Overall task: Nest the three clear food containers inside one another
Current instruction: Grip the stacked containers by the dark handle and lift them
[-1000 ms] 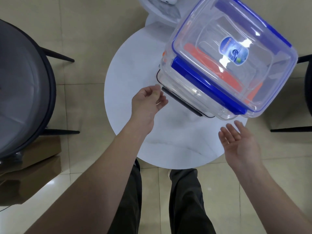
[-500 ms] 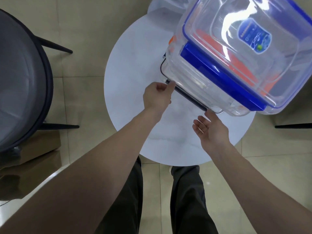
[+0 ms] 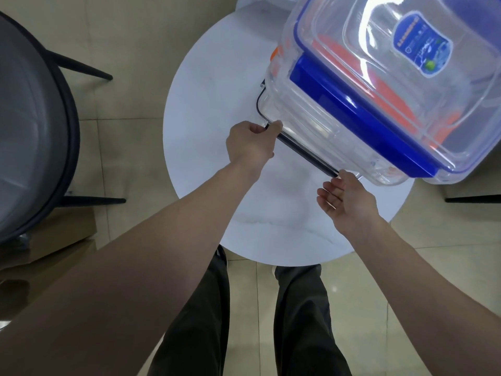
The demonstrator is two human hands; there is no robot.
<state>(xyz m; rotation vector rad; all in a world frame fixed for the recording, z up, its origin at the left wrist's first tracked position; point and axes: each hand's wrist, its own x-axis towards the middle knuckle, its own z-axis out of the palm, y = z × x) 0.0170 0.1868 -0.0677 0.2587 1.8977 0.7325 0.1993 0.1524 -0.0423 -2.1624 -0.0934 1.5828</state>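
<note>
the stack of clear food containers (image 3: pixel 320 123) sits on the far right part of the round white desk (image 3: pixel 217 109), jutting past its right edge in this view. the top one carries a blue-trimmed lid (image 3: pixel 352 104) with a blue label (image 3: pixel 421 47), orange trim (image 3: pixel 390 96) shows through the clear walls below, and a black-edged lid flap (image 3: pixel 306 156) runs along the bottom near side. the left hand (image 3: pixel 252 145) has its fingers pinched shut on the left end of that black flap, thumb on top. the right hand (image 3: pixel 349 199) lies palm up just under the flap's right end, fingers spread and only its fingertips touching the edge, gripping nothing. beyond the desk, a dark chair (image 3: pixel 35 126) stands at the left on the tiled floor (image 3: pixel 130 50), and the person's dark trousers (image 3: pixel 298 321) show below the desk's near rim.
</note>
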